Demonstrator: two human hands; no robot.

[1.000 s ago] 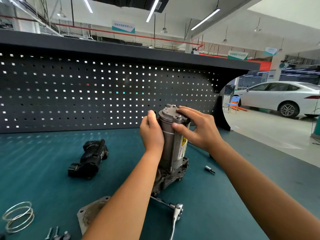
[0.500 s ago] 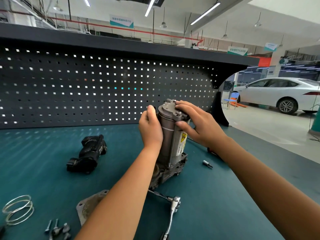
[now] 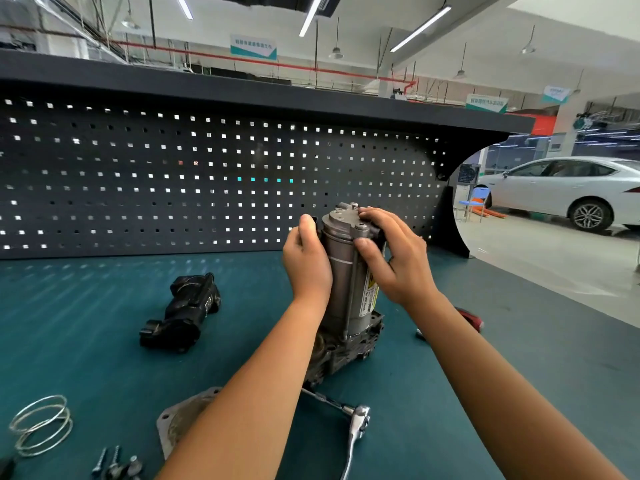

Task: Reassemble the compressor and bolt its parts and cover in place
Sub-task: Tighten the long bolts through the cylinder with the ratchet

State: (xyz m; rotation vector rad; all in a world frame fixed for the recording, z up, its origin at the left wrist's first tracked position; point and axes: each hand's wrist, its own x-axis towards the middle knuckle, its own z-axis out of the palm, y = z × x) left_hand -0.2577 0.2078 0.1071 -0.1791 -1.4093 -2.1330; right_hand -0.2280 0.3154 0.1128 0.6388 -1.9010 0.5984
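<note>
Left grip (image 3: 306,268) and right grip (image 3: 398,261) both clasp the one upright compressor (image 3: 346,292); one ratchet (image 3: 356,424) lies nearby.

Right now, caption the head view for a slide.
Left hand and right hand hold the upright compressor on the teal bench, ratchet nearby.

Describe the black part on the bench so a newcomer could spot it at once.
On the teal workbench below the pegboard, look left of the upright compressor. A black housing lies there on its side, touching nothing. It alone is black and chunky; the wire coil, bolts and ratchet nearby are bare metal.
</note>
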